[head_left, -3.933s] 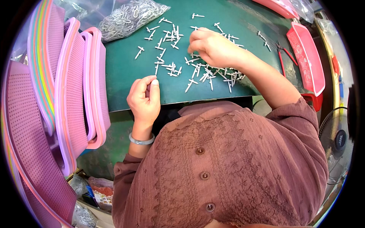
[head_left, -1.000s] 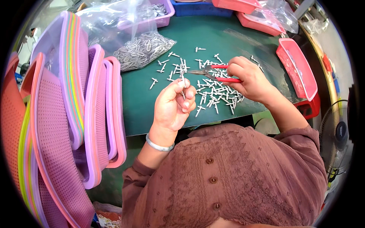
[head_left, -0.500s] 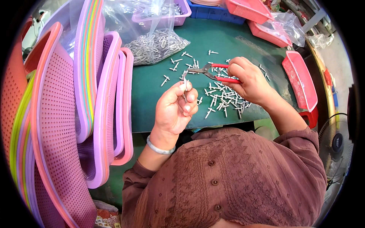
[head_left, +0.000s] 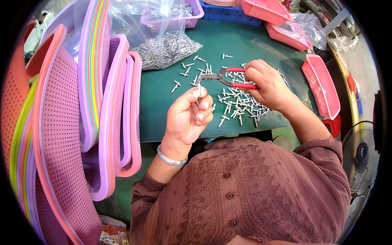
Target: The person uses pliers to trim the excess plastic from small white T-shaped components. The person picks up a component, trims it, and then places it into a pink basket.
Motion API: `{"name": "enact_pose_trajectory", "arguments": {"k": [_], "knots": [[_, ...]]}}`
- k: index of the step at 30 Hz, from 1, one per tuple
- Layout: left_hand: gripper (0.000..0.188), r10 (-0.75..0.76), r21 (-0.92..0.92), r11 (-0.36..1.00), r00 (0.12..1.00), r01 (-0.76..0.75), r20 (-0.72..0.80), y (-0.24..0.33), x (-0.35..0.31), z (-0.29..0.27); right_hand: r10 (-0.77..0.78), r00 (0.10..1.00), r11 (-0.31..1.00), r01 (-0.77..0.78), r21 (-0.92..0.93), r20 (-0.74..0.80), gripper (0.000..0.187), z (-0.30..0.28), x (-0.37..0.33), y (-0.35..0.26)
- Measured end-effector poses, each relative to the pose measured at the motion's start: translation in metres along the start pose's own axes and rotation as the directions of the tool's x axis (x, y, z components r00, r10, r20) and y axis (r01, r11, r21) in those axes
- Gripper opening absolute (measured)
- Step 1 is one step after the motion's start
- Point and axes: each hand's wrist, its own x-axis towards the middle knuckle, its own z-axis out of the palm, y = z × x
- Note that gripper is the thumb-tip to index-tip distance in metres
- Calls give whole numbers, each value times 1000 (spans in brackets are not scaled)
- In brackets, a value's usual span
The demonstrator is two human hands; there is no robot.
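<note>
My left hand (head_left: 188, 112) pinches a small silvery metal piece (head_left: 199, 90) between thumb and fingers, its upper end pointing away from me. Red-handled pliers (head_left: 221, 74) are gripped in my right hand (head_left: 267, 86), their handles slightly spread. The tips of the jaws meet the top of the held piece; whether they clamp it is too small to tell. Beneath and beyond both hands, a heap of small silvery T-shaped metal pins (head_left: 239, 104) lies on the green table (head_left: 159, 106). Several more pins are scattered near the jaws.
A clear plastic bag of metal links (head_left: 167, 51) sits at the far left. Stacked pink and purple perforated baskets (head_left: 65, 118) crowd my left side. Behind are a purple tray (head_left: 195, 14) and a blue crate (head_left: 230, 14). Right are a pink basket (head_left: 321, 85) and a fan (head_left: 361, 153).
</note>
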Motion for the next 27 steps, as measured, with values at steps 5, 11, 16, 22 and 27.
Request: {"name": "enact_pose_trajectory", "arguments": {"k": [5,11,16,22,27], "knots": [[16,-8,-19,1000,1000,8,3,-1,0,-2,-14,1000,999,14,-48,7,23,-2,1,0],[17,-15,-36,999,1000,16,12,-1,1,-3,-48,999,994,49,-95,8,24,-2,2,3],[17,-10,0,1000,1000,10,-9,-2,1,-5,-50,998,995,54,-85,45,22,-3,2,5],[17,-13,85,996,999,17,-47,-3,2,-8,-51,995,993,59,-106,80,22,-3,2,8],[16,-34,92,995,998,39,-53,-3,3,-9,-73,992,992,83,-98,102,23,-3,3,10]]}}
